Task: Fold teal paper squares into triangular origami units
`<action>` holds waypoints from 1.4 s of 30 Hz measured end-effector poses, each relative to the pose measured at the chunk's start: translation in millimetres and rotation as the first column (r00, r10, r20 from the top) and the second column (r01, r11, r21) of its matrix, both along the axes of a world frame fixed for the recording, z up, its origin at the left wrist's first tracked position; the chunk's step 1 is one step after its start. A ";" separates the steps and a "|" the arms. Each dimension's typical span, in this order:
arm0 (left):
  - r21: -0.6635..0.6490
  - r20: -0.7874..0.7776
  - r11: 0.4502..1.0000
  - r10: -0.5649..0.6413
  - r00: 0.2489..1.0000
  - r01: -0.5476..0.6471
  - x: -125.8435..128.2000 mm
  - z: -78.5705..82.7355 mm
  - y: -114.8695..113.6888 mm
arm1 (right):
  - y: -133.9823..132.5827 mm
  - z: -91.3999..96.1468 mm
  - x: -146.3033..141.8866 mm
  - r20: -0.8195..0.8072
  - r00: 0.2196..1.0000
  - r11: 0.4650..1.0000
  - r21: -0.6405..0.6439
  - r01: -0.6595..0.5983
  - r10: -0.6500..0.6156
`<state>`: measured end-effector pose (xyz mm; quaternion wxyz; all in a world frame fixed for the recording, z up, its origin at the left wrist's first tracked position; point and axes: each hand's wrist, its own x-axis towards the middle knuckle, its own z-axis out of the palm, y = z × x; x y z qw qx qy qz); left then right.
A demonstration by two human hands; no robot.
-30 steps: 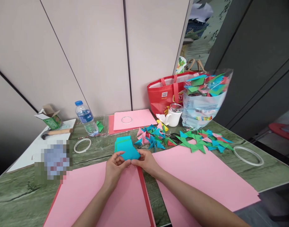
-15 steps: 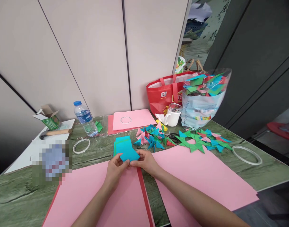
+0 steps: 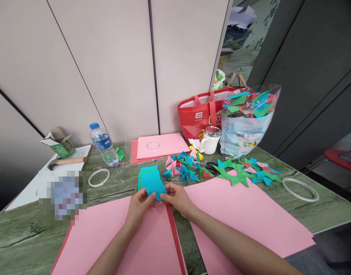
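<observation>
My left hand [image 3: 138, 205] and my right hand [image 3: 177, 197] meet in the middle of the table, both pinching a small piece of blue paper [image 3: 156, 192] that is partly folded. Directly behind it lies a small stack of blue and green paper squares [image 3: 148, 175]. Under my hands are large pink sheets [image 3: 126, 236] on the green table [image 3: 20, 236]. A heap of folded paper triangles [image 3: 185, 166] in blue, pink, red and green sits just beyond my right hand.
A chain of green, blue and pink folded pieces [image 3: 247, 171] lies to the right, with a white ring [image 3: 300, 188] beyond it. At the back stand a water bottle [image 3: 103, 144], a white mug [image 3: 210, 140], a red bag [image 3: 200, 112] and a plastic bag of folded pieces [image 3: 247, 118]. A hammer [image 3: 67, 161] lies left.
The blue paper has been folded smaller between my fingers, and both hands have drawn slightly closer together. Nothing else on the table has moved.
</observation>
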<state>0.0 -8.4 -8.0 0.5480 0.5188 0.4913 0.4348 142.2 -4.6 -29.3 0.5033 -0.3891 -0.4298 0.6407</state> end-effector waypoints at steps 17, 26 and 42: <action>0.086 0.047 0.992 0.092 0.995 -0.096 -2.4 -1.0 2.0 | 1.5 -2.7 2.9 0.094 0.996 1.000 0.020 0.004 -0.005; 0.077 0.096 0.991 0.102 0.990 -0.109 -3.1 -1.6 1.9 | -1.2 4.2 5.1 0.238 0.956 0.951 0.294 0.097 -0.171; 0.112 0.006 0.988 0.107 0.994 -0.107 -3.6 -6.2 2.2 | -3.5 2.5 4.9 0.349 0.925 0.934 0.356 0.017 -0.150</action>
